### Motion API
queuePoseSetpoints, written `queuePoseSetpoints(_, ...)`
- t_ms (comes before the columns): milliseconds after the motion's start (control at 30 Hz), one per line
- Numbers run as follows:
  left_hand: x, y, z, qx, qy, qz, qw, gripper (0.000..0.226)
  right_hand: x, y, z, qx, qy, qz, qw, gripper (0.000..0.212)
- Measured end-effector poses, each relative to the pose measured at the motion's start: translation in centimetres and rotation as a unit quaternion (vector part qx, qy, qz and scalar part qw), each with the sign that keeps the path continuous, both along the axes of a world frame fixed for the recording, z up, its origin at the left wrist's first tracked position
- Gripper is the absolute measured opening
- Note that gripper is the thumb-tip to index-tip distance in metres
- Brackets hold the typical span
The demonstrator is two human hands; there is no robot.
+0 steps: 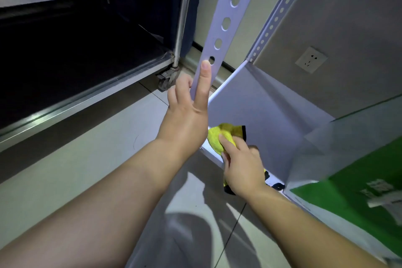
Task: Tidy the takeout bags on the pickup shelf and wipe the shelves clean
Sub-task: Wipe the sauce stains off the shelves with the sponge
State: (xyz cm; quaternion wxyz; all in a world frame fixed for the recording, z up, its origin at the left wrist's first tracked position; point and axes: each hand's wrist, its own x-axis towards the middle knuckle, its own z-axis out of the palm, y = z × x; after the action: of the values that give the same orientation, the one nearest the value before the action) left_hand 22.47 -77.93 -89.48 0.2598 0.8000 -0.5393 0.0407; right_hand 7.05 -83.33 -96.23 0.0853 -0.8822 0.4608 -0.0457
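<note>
Right hand [243,167] grips the yellow cloth [219,135], fingers [228,140] curled over it, pressing it on the white shelf [261,111] at its front-left corner. Left hand [185,115] holds the perforated upright [226,22], thumb laid straight along its face. Unwiped shelf runs back and rightward from the cloth, toward the green takeout bag [348,191]. Right hand is nearer, so the stroke is probably its job.
</note>
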Motion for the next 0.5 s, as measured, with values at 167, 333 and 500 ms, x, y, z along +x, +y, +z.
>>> queuePoseSetpoints(167,-0.9,1.9,2.8,0.059,0.102,-0.007,0.993,0.092,-1.6,1.4,2.8,0.146,0.09,0.02,0.985,0.049)
queuePoseSetpoints(333,-2.4,6.1,6.8,0.164,0.19,0.0,0.968,0.083,-2.1,3.1,8.3,0.258,0.139,0.014,0.956,0.049)
queuePoseSetpoints(500,-3.5,11.7,11.6,0.228,0.208,-0.008,0.951,0.059,-3.8,7.3,15.6,0.361,0.015,0.01,0.932,0.02)
